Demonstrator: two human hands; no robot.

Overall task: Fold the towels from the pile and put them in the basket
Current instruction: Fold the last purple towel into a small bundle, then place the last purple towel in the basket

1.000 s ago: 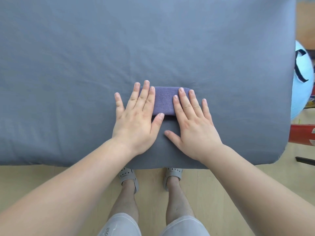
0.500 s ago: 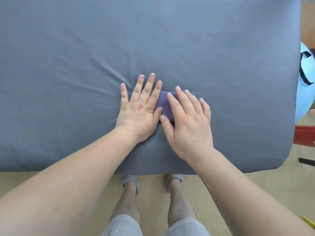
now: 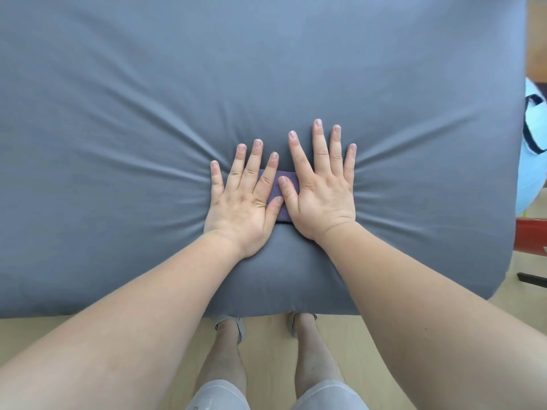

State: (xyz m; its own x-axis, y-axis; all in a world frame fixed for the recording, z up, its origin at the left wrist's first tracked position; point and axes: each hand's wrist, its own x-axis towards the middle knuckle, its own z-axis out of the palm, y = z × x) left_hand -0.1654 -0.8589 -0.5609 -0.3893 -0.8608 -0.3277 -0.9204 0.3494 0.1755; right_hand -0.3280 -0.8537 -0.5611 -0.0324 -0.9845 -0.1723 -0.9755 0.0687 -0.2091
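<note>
Grey-blue sheeting covered the wide padded surface [image 3: 207, 84], and it was drawn into deep creases that fanned out from the small folded purple terry towel [image 3: 281, 187] lying near the surface's near edge. Half a second earlier those creases had been faint; they had deepened as the person leaned in. The left hand [image 3: 245, 202] lay flat on the left part of the towel, fingers spread and straight, gripping nothing. The right hand [image 3: 322, 193] lay flat on the right part, fingers likewise splayed and extended, and it had slid further past the towel's far edge than before, so that its fingertips rested on the sheet beyond. Only a narrow strip of towel showed between the two thumbs, where a second ago a broad band of it had been visible between the hands. I judged that this was the last pressing of the fold, with the bundle compact enough to be lifted next. Neither the pile nor the basket was in sight from where the towel lay. To the right of the towel, past the surface's edge, a pale blue ball [image 3: 532, 137] sat beside something red [image 3: 531, 235], and below the towel the person's feet stood on a light wooden floor [image 3: 88, 327]
</note>
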